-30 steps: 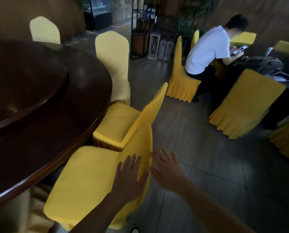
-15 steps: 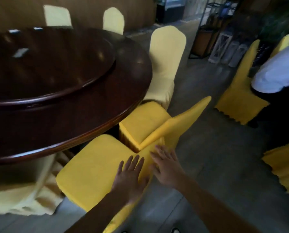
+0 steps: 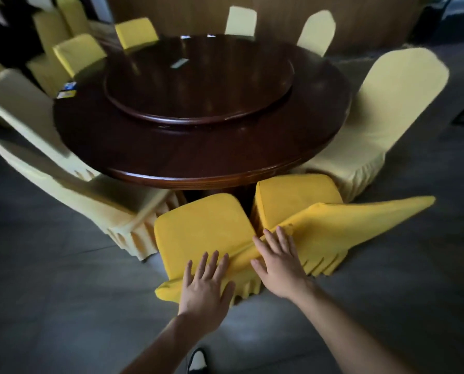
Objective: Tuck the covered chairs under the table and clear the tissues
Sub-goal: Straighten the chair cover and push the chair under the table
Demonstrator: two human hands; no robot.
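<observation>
A bright yellow covered chair (image 3: 201, 230) stands right in front of me, its seat pointing at the round dark wooden table (image 3: 198, 147). My left hand (image 3: 205, 287) lies flat with straight fingers on the top of its backrest. My right hand (image 3: 280, 259) presses flat on the same backrest's top edge, further right. A second bright yellow chair (image 3: 292, 197) stands just to the right, its seat near the table's rim. A small blue and yellow pack (image 3: 68, 90), possibly tissues, lies on the table's far left edge.
Pale yellow covered chairs ring the table, one at the right (image 3: 373, 125) and two at the left (image 3: 63, 179). A raised turntable (image 3: 198, 76) fills the table's middle. Grey tiled floor (image 3: 63, 306) spreads around me. My shoe (image 3: 197, 360) shows at the bottom.
The view has swung left, bringing the whole table into sight. Both hands stay flat on the chair's backrest, and the chair now stands closer to the table.
</observation>
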